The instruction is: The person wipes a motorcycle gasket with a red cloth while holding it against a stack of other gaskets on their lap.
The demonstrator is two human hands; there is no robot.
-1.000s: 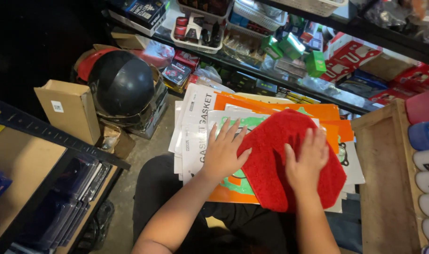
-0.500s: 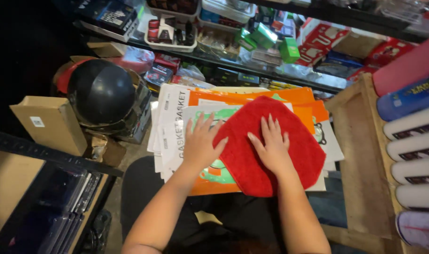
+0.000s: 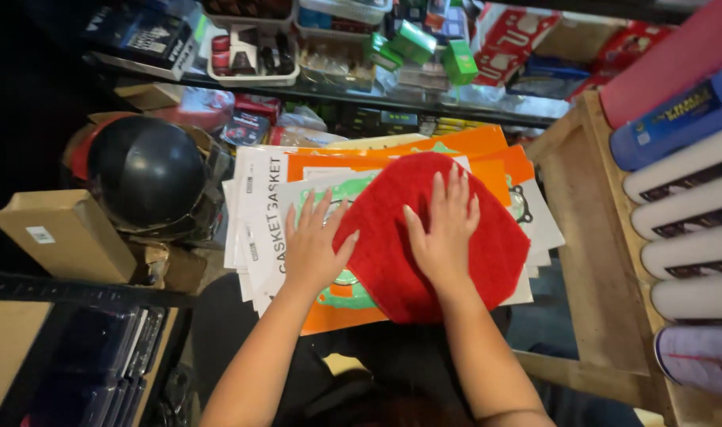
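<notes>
A red cloth (image 3: pixel 487 253) lies spread over a stack of flat white and orange packets (image 3: pixel 258 213) resting on my lap. My right hand (image 3: pixel 444 229) lies flat on the middle of the cloth, fingers apart. My left hand (image 3: pixel 315 245) presses flat on the top packet, its fingertips touching the cloth's left edge. Neither hand grips anything.
A black helmet (image 3: pixel 143 170) sits at the left beside a brown cardboard box (image 3: pixel 60 233). A glass shelf (image 3: pixel 456 99) behind carries small boxes and a white tray of parts (image 3: pixel 250 47). A wooden rack (image 3: pixel 590 237) at the right holds rolled cylinders (image 3: pixel 685 182).
Both hands and the red cloth have slid a little left over the packets. The view has tilted, showing more of the rack of rolls at the right.
</notes>
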